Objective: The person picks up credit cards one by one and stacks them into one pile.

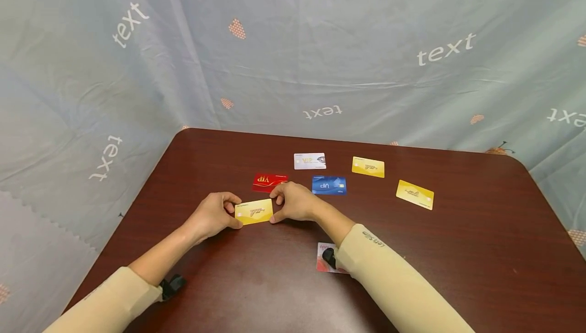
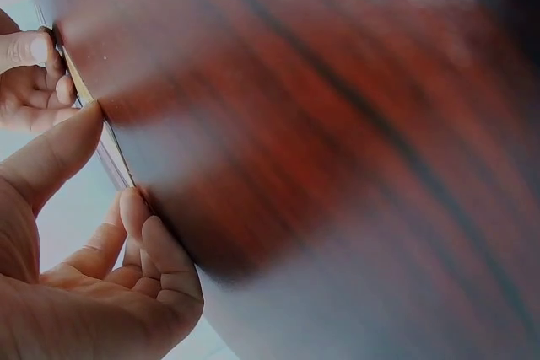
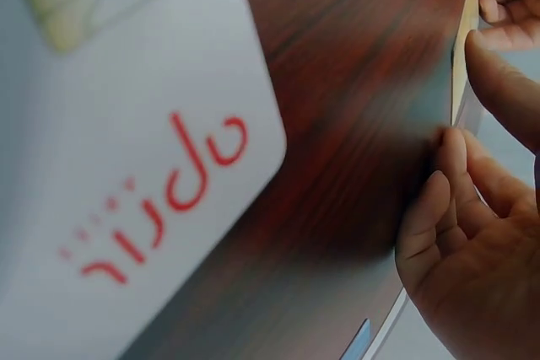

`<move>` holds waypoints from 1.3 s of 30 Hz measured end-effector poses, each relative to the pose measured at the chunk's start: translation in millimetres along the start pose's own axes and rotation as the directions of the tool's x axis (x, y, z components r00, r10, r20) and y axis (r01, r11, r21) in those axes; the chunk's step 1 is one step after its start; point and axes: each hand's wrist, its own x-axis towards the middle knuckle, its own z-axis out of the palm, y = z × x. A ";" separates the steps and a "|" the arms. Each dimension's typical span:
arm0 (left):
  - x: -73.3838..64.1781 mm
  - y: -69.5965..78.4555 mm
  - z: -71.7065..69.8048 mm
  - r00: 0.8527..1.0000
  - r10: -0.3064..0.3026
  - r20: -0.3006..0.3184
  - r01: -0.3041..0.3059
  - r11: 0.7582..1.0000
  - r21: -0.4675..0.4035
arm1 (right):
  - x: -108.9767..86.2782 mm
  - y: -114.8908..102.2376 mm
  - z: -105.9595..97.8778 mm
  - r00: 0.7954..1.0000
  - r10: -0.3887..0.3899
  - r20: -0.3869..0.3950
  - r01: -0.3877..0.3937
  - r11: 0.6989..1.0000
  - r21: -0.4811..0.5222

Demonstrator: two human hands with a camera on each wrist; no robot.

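A yellow bank-style card [image 1: 254,212] lies at the table's left-centre, between the two hands. My left hand [image 1: 214,218] holds its left end, thumb at the lower corner and index finger at the upper one. At the card's right end, my right hand [image 1: 294,203] grips the corners in the same way. Both wrist views show the card edge-on near the tabletop, by the left thumb [image 2: 72,137] and the right fingers [image 3: 451,158]. A red VIP card [image 1: 265,182] lies just behind, partly covered by the right hand.
A white VIP card [image 1: 309,161], a blue VIP card [image 1: 329,185] and two more yellow cards, one farther back [image 1: 368,167] and one to the right [image 1: 414,194], lie on the brown table [image 1: 480,251]. A white-and-red card [image 1: 324,259] is partly under the right forearm. A curtain [image 1: 366,43] hangs behind.
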 end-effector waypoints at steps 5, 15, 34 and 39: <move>-0.2 0.9 -0.2 1.000 -0.011 -0.001 0.011 1.000 0.015 | 1.2 -1.5 1.9 1.000 -0.006 -0.011 0.006 0.999 -0.039; -0.8 3.7 -0.9 1.000 -0.011 0.008 0.011 1.000 0.017 | 1.8 -7.0 1.2 0.999 0.046 -0.005 -0.046 0.999 -0.014; -2.9 4.7 1.2 1.000 -0.002 -0.013 0.002 0.999 0.053 | 0.9 -13.1 8.0 0.996 0.067 -0.062 -0.068 0.998 -0.018; -2.5 5.3 1.6 1.000 0.011 -0.025 -0.009 0.998 0.061 | -1.1 -16.3 8.9 0.995 0.060 -0.074 -0.058 0.998 0.026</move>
